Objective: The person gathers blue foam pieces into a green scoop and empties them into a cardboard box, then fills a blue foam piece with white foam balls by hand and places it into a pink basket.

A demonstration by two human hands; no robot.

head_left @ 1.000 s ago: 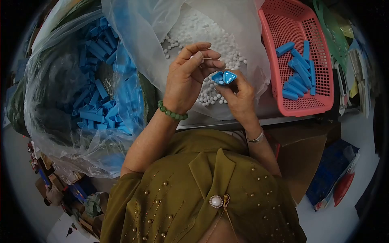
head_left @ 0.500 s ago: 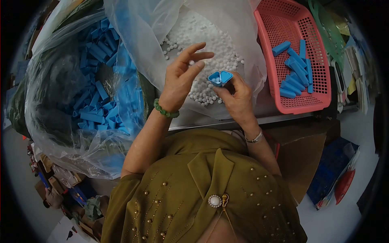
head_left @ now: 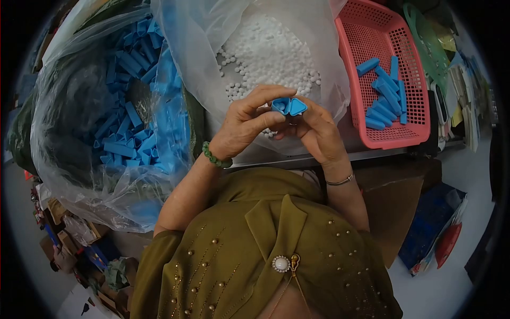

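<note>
A small blue triangular case (head_left: 298,107) is held up between my hands, its flap lid standing open towards me. My left hand (head_left: 240,119), with a green bead bracelet at the wrist, closes on the case's left side, thumb below and index finger above. From the other side my right hand (head_left: 320,132) grips the same case, its fingers partly hidden behind it. What lies inside the case is too dark to make out. Just beyond my hands, loose white balls (head_left: 276,50) are spread on a clear plastic sheet (head_left: 204,32).
To the left, a large plastic-lined sack (head_left: 69,181) holds many blue triangular cases (head_left: 127,61). A pink mesh basket (head_left: 357,66) at the right contains several closed blue cases (head_left: 387,95). Below the table edge stands a cardboard box (head_left: 390,210), with a dark blue bag (head_left: 427,223) beside it.
My left hand has moved down and right from above the balls and now closes on the blue case. The white balls seen at the case's opening no longer show.
</note>
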